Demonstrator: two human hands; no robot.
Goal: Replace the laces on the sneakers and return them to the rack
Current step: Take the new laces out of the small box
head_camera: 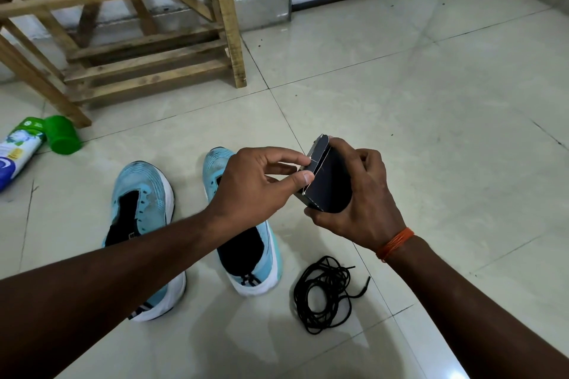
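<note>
The right hand (363, 203) grips a dark pack (331, 181) while the left hand (258, 184) pinches its flap, so relacing seems not yet begun: both sneakers (141, 188) lie unlaced on the floor (431, 132) beside loose black laces (323, 292), rack (147, 24) beyond

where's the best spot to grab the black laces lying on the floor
Probably the loose tip poking out on the coil's right side, pinched from above: it lies flat and clear of the tangled loops of the black laces, so nothing else is snagged.
</note>
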